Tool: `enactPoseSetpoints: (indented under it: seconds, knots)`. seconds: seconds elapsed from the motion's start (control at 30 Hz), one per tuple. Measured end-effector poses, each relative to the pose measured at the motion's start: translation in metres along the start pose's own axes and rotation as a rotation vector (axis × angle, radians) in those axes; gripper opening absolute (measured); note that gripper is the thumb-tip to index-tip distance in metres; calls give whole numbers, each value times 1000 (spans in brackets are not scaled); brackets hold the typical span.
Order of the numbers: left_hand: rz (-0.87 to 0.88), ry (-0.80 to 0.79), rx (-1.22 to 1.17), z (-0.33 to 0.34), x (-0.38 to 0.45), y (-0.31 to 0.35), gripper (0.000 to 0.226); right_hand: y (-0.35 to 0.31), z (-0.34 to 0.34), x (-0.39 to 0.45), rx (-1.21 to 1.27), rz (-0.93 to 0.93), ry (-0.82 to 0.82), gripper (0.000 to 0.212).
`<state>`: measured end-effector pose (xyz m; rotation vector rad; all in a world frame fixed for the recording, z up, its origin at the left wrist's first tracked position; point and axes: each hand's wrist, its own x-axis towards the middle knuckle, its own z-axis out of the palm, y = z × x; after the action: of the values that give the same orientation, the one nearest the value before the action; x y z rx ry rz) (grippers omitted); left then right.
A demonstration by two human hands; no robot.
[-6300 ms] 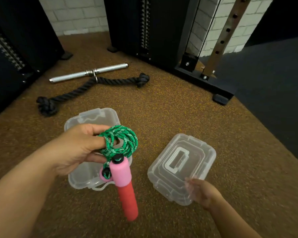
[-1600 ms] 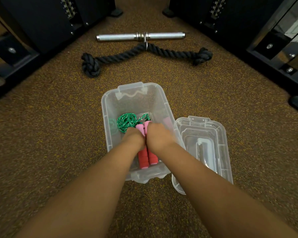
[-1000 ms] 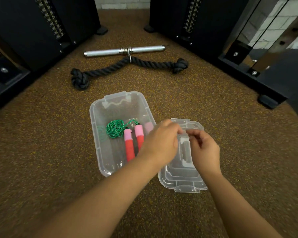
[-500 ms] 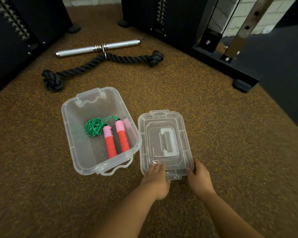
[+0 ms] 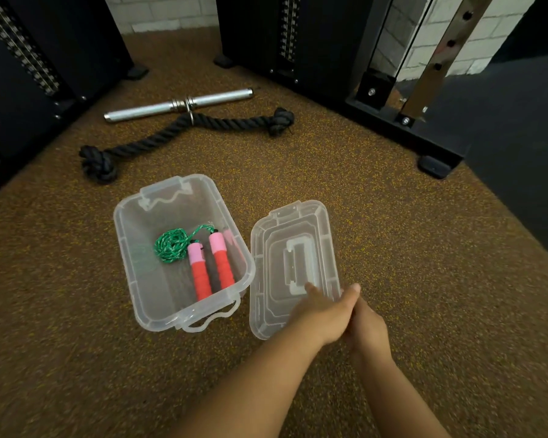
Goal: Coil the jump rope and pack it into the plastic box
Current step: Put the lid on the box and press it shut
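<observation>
Both hands meet at the near corner of the lid (image 5: 293, 235); I cannot tell if my left hand (image 5: 321, 314) or right hand (image 5: 369, 327) grips it. My box (image 5: 146, 279) sits open on the floor (image 5: 393, 248), just left of the lid. My jump rope (image 5: 171, 248) lies inside, coiled, its two handles (image 5: 220, 263) side by side, pointing away from me.

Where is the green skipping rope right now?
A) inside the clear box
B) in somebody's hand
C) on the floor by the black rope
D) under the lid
A: the coiled green rope lies inside the open clear box next to its two red-and-pink handles, and neither hand touches it.
</observation>
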<state>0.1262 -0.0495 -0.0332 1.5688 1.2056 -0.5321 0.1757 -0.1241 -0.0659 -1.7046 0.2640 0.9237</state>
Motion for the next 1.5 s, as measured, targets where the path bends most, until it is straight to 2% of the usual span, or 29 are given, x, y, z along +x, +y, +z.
enactPoseSetpoints:
  seconds: [0.07, 0.13, 0.17, 0.27, 0.33, 0.4, 0.57, 0.63, 0.67, 0.77, 0.87, 1.0, 1.17, 1.33, 1.5]
  knots:
    - [23, 90, 54, -10, -9, 15, 88, -2, 2, -7, 65, -62, -83, 25]
    - [76, 172, 140, -24, -18, 27, 51, -2, 8, -12, 133, -110, -127, 26]
    - [90, 201, 194, -32, -24, 32, 39, -2, 12, -15, 174, -117, -153, 26]
    - [121, 225, 252, -56, -39, 36, 22, -6, 23, -27, 239, -131, -239, 27]
    - [154, 245, 275, -71, -47, 31, 23, -7, 28, -31, 209, -159, -267, 25]
    - [193, 250, 238, -82, -52, 23, 31, -5, 30, -34, 163, -185, -229, 22]
    - [308, 40, -355, -111, -76, 5, 22, 1, 16, -29, 115, -95, -74, 30]
    - [334, -53, -557, -131, -82, -12, 24, 0, 14, -30, 75, -94, -96, 41]
    - [343, -78, -612, -140, -84, -21, 26, -3, 15, -32, 80, -98, -110, 40]
    - [352, -72, -717, -160, -87, -54, 31, -17, 28, -40, 57, -162, -153, 26]
    - [371, 25, -835, -178, -94, -83, 28, -34, 54, -49, -17, -285, -208, 21]
    - [378, 279, -872, -199, -98, -114, 29, -47, 96, -56, -121, -432, -260, 25]
    - [251, 518, -778, -210, -89, -147, 24, -50, 133, -62, -293, -507, -312, 28]
    - [199, 595, -652, -210, -80, -163, 26, -42, 148, -60, -438, -540, -309, 34]
    - [114, 579, -578, -206, -70, -171, 37, -33, 150, -58, -458, -541, -328, 16]
